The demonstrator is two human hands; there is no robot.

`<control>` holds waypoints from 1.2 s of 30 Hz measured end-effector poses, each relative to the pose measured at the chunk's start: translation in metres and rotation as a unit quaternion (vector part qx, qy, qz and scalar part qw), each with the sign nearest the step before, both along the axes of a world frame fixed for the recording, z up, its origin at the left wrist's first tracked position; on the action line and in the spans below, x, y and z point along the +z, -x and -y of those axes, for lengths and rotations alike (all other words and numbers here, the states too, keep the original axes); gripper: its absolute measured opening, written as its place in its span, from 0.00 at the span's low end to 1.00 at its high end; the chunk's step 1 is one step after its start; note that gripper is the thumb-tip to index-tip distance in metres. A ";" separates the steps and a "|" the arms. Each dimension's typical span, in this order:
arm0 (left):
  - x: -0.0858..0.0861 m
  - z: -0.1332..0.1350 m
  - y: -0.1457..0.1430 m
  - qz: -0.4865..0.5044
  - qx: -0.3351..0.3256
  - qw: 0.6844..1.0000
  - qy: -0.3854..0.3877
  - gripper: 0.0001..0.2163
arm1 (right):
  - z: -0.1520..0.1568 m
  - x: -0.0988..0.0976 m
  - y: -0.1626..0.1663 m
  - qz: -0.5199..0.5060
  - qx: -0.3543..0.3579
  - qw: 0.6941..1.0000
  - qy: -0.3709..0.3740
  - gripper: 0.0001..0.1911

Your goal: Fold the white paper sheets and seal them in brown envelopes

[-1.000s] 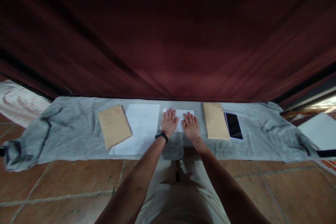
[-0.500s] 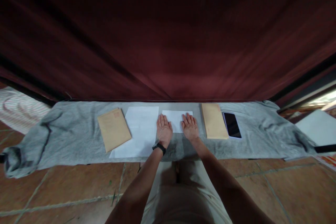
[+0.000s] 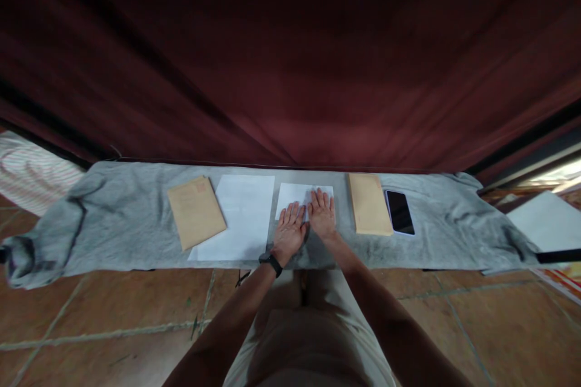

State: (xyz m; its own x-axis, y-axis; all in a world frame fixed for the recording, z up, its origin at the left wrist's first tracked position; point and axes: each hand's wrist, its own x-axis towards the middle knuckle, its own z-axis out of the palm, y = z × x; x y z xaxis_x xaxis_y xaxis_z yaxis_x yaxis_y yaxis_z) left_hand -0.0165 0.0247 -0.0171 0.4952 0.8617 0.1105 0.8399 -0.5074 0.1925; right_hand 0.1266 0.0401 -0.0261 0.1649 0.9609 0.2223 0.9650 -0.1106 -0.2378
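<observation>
A small white piece of paper [image 3: 293,192], perhaps folded, lies on the grey cloth in front of me. My left hand [image 3: 289,231], with a dark watch on its wrist, rests palm down across the paper's near edge, fingers stretched out. On the paper's right part lies my right hand [image 3: 322,213], flat, its fingers slightly spread. The two hands are close together, thumbs nearly meeting. To the left is a larger white sheet [image 3: 247,217], its left side partly under a brown envelope [image 3: 196,213]. Right of my hands sits another brown envelope or stack of them [image 3: 371,204].
A phone [image 3: 400,213] lies beside the right envelope. The narrow surface under everything is covered by a rumpled grey cloth [image 3: 454,224]. Dark red fabric [image 3: 290,103] rises behind it. Tiled floor [image 3: 136,314] shows below the near edge.
My left hand has slid rightwards onto the paper's near edge and turned towards the right hand. My right hand has shifted slightly left and further onto the paper. The camera view has tilted a little.
</observation>
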 end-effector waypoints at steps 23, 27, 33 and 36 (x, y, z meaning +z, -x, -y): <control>-0.007 0.010 0.018 0.055 0.017 0.997 -0.049 0.28 | 0.010 -0.007 -0.048 0.014 -0.025 1.000 -0.010 0.28; -0.005 0.013 0.022 0.057 0.017 0.997 -0.047 0.28 | -0.024 0.023 -0.052 0.017 0.002 0.996 0.087 0.27; -0.001 0.011 0.022 0.055 0.015 0.997 -0.044 0.27 | -0.067 0.053 -0.057 0.002 0.025 0.986 0.165 0.22; -0.002 0.010 0.023 0.058 0.012 0.997 -0.049 0.27 | -0.080 0.061 -0.064 -0.018 0.029 0.981 0.189 0.21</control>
State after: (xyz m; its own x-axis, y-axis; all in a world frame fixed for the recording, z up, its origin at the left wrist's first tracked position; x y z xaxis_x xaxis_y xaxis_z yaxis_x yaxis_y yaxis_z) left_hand -0.0391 0.0151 -0.0189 0.4539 0.8549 0.2512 0.8266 -0.5093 0.2397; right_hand 0.1910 0.1199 0.0354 0.1095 0.9814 -0.1575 0.9639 -0.1435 -0.2241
